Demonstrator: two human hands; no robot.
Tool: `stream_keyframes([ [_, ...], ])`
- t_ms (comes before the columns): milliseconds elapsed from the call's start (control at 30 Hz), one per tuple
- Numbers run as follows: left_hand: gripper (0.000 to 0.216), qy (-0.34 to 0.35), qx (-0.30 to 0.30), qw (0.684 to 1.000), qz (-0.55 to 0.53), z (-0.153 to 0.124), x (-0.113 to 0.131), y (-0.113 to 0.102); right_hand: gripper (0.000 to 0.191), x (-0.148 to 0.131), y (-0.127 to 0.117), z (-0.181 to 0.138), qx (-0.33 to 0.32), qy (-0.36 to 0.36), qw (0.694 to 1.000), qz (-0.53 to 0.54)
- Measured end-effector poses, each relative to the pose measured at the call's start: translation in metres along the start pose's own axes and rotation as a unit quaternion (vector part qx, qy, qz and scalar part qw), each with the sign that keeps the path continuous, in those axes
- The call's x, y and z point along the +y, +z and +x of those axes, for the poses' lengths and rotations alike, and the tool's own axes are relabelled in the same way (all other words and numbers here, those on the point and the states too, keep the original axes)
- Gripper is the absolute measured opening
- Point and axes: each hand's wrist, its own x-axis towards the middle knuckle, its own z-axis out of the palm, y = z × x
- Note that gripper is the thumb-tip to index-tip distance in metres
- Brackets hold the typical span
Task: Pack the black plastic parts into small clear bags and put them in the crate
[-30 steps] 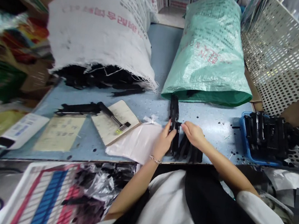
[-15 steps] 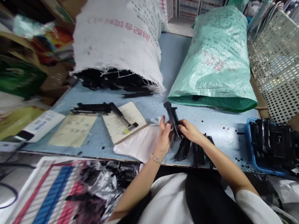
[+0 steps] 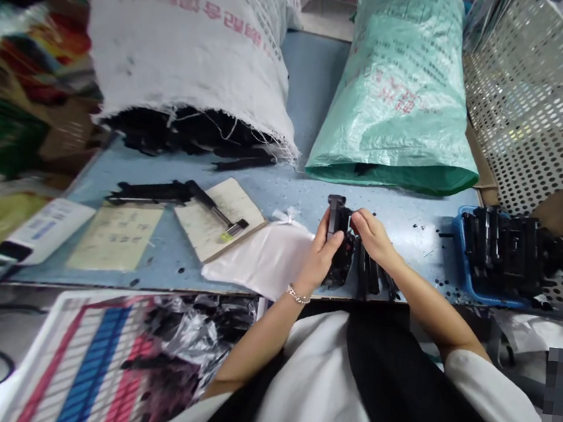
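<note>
Both my hands hold a long black plastic part (image 3: 335, 218) upright above the front edge of the blue table (image 3: 293, 199). My left hand (image 3: 322, 254) wraps its fingers round the part's left side, a bracelet on the wrist. My right hand (image 3: 372, 237) pinches the part's upper right end. Several more black parts (image 3: 370, 274) lie in a row on the table just under my hands. A pale pink plastic bag (image 3: 261, 259) lies flat to the left of my left hand.
A white woven sack (image 3: 188, 47) spilling black parts and a green sack (image 3: 399, 96) lie at the back. A blue tray (image 3: 461, 273) of black parts sits right, under a perforated panel (image 3: 538, 110). A notebook with a tool (image 3: 215, 221) and papers (image 3: 115, 237) lie left.
The black part went from lying along the table to tilted, then held more upright and closer to me in both hands. The camera view shifted.
</note>
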Motion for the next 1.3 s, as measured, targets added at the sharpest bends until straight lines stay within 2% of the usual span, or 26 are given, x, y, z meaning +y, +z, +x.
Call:
stream_keyframes([
  [67, 0.065, -0.041, 0.027, 0.998, -0.043, 0.002, 0.003, -0.005, 0.040, -0.005, 0.004, -0.016, -0.046, -0.047, 0.995, -0.081],
  [167, 0.063, -0.061, 0.047, 0.994, -0.082, 0.007, 0.006, -0.011, 0.035, -0.009, 0.017, -0.039, -0.111, -0.107, 0.965, -0.213],
  [233, 0.062, -0.045, 0.050, 0.996, -0.061, 0.012, 0.004, -0.016, 0.034, -0.009, 0.024, -0.046, -0.138, -0.094, 0.958, -0.234],
  [300, 0.058, -0.013, 0.052, 0.998, 0.009, 0.018, -0.005, -0.024, 0.032, -0.003, 0.021, -0.041, -0.151, -0.062, 0.961, -0.225],
  [367, 0.051, 0.009, 0.047, 0.992, 0.115, 0.023, -0.020, -0.032, 0.032, 0.007, 0.008, -0.023, -0.139, -0.028, 0.964, -0.226],
  [467, 0.045, -0.009, 0.016, 0.970, 0.243, 0.020, -0.048, -0.035, 0.033, 0.032, -0.020, 0.027, -0.076, 0.035, 0.965, -0.250],
  [533, 0.045, -0.002, 0.005, 0.960, 0.281, 0.012, -0.066, -0.025, 0.039, 0.053, -0.036, 0.067, -0.021, 0.073, 0.952, -0.295],
  [600, 0.048, 0.039, 0.009, 0.951, 0.306, 0.002, -0.081, -0.007, 0.054, 0.072, -0.045, 0.106, 0.012, 0.087, 0.932, -0.352],
  [667, 0.051, 0.071, 0.012, 0.943, 0.326, -0.006, -0.089, 0.011, 0.064, 0.086, -0.047, 0.139, -0.008, 0.086, 0.916, -0.393],
  [767, 0.053, 0.082, -0.005, 0.936, 0.342, -0.014, -0.091, 0.022, 0.061, 0.096, -0.044, 0.170, -0.073, 0.084, 0.903, -0.414],
  [900, 0.053, 0.095, -0.009, 0.935, 0.342, -0.013, -0.083, 0.008, 0.055, 0.101, -0.044, 0.179, -0.080, 0.065, 0.902, -0.419],
  [1067, 0.049, 0.108, -0.003, 0.941, 0.321, -0.003, -0.073, -0.004, 0.058, 0.102, -0.057, 0.176, -0.081, 0.052, 0.901, -0.423],
  [1200, 0.049, 0.110, -0.015, 0.952, 0.286, -0.002, -0.071, 0.001, 0.060, 0.089, -0.061, 0.186, -0.113, 0.009, 0.903, -0.415],
  [1300, 0.047, 0.099, -0.011, 0.963, 0.251, -0.004, -0.068, -0.002, 0.058, 0.069, -0.058, 0.190, -0.141, -0.017, 0.902, -0.408],
])
